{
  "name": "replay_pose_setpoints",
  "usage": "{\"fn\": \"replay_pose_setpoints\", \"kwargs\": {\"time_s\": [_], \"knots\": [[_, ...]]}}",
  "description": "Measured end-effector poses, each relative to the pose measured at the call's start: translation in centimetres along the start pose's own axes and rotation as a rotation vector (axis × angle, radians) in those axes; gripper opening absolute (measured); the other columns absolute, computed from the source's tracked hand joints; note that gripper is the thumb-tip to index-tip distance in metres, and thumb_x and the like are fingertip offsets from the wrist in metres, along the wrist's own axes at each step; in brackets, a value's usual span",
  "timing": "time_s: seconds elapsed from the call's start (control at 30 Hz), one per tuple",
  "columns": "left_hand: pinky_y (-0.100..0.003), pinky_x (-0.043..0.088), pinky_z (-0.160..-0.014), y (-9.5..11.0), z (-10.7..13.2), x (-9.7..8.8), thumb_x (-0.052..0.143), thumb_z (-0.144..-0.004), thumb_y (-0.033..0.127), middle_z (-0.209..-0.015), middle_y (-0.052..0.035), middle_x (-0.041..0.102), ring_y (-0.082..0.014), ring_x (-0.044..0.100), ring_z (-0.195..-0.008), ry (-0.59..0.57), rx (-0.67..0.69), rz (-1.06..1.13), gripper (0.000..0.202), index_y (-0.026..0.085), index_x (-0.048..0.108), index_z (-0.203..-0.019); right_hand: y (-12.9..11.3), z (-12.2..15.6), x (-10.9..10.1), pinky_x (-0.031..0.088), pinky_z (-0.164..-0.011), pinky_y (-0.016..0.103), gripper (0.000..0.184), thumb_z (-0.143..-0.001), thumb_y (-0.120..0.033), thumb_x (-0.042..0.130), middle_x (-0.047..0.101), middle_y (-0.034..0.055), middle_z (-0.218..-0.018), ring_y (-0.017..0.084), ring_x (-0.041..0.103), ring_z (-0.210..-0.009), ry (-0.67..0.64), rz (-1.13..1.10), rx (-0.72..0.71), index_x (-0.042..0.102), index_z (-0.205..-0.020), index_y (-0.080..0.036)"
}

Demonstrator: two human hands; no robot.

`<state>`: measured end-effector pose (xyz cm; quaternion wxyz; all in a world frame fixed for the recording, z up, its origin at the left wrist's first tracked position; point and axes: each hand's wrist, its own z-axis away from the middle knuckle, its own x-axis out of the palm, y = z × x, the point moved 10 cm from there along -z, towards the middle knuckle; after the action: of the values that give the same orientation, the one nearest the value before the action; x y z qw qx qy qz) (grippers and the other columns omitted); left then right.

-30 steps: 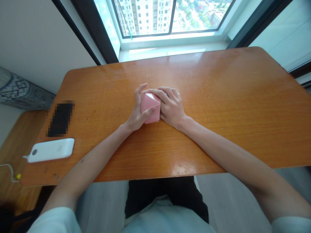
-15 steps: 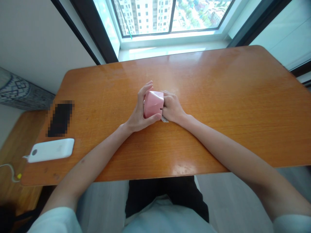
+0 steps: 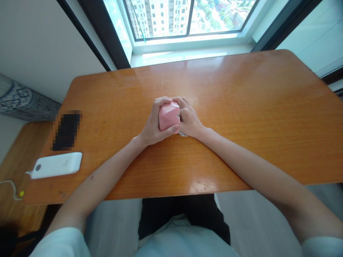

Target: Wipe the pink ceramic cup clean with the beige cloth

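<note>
A small, glossy pink case (image 3: 168,116) with faceted sides and a dark notch at its right edge is held just over the middle of the table. My left hand (image 3: 154,125) wraps round its left side, fingers over the far edge and thumb along the near edge. Against the right side of the case, my right hand (image 3: 190,119) is closed with curled fingers, some reaching past the far edge. Whatever these fingers hold is hidden. Below the right palm, a thin whitish piece (image 3: 183,134) pokes out, too small to name.
On the left of the wooden table (image 3: 254,107) lie a white, rounded device (image 3: 57,165) with a cable and a blurred black rectangle (image 3: 66,131). A window (image 3: 189,18) is beyond the far edge. A patterned grey fabric item (image 3: 25,98) stands at far left.
My left fingers have come down from a raised position onto the far edge of the pink case. The case has turned slightly, and my right fingers now reach farther along its far side.
</note>
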<state>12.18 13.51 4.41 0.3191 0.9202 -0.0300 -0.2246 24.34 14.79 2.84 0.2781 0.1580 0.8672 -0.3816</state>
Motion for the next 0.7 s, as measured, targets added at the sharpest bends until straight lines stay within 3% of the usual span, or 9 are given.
{"fn": "replay_pose_setpoints", "kwargs": {"time_s": [0.1,0.2,0.5,0.7], "knots": [[-0.049,0.057,-0.115,-0.3,0.0,-0.1,0.081,-0.093,0.069,-0.145,-0.0103,0.054,-0.0304,0.061,-0.134,0.018,-0.054,0.043,0.079,0.033,0.044,-0.152,-0.3,0.3,-0.3,0.057,-0.111,0.059,0.021,-0.099,-0.045,0.068,0.058,0.0083,-0.162,0.035,0.057,-0.135,0.06,0.081,-0.054,0.079,-0.099,-0.026],[-0.044,0.059,-0.109,-0.7,0.0,0.0,0.083,-0.092,0.065,-0.144,-0.0091,0.055,-0.0274,0.064,-0.126,0.007,-0.144,0.111,0.075,0.033,0.047,-0.15,-0.6,0.4,-0.7,0.058,-0.109,0.062,0.023,-0.104,-0.045,0.062,0.053,0.005,-0.169,0.036,0.057,-0.138,0.088,0.151,-0.073,0.078,-0.106,-0.028],[-0.032,0.061,-0.092,-2.4,0.6,0.8,0.087,-0.09,0.055,-0.131,-0.0041,0.064,-0.0204,0.07,-0.108,0.014,-0.461,0.553,0.063,0.03,0.055,-0.139,-2.5,0.9,-2.1,0.059,-0.109,0.058,0.021,-0.11,-0.032,0.052,0.056,0.0022,-0.17,0.033,0.059,-0.14,0.259,0.258,-0.158,0.073,-0.108,-0.028],[-0.033,0.065,-0.087,-2.5,1.2,1.8,0.082,-0.09,0.05,-0.128,-0.0038,0.072,-0.0215,0.076,-0.102,0.047,-0.645,0.867,0.053,0.028,0.061,-0.133,-4.1,1.5,-3.2,0.06,-0.108,0.055,0.017,-0.109,-0.031,0.057,0.064,0.0046,-0.161,0.032,0.066,-0.135,0.354,0.245,-0.29,0.074,-0.112,-0.029]]}}
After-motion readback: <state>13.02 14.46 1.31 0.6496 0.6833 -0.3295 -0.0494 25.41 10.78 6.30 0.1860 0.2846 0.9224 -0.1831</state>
